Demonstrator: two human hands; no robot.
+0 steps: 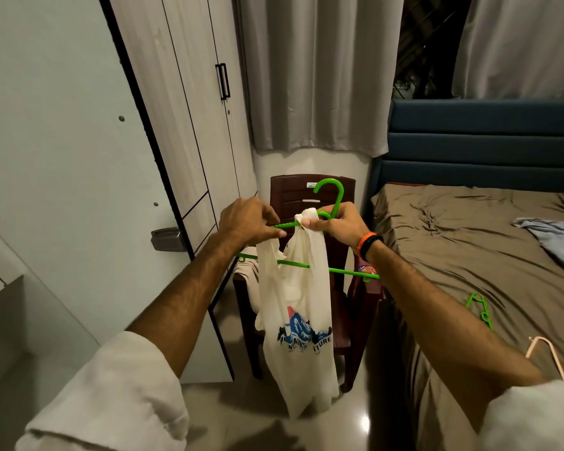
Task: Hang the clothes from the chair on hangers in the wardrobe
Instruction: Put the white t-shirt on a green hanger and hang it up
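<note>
A bright green plastic hanger point(331, 203) is held in front of the dark brown plastic chair point(345, 255). Its left arm is pinched by the left hand point(246, 222), fingers curled tight. A cream sleeveless printed top point(295, 320) (hanging limp) is pinched against the neck by the right hand point(339, 224).

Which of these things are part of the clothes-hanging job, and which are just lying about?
Job: green hanger, white printed top, left hand, right hand, chair, wardrobe.
Lying about: bed, curtains.
</note>
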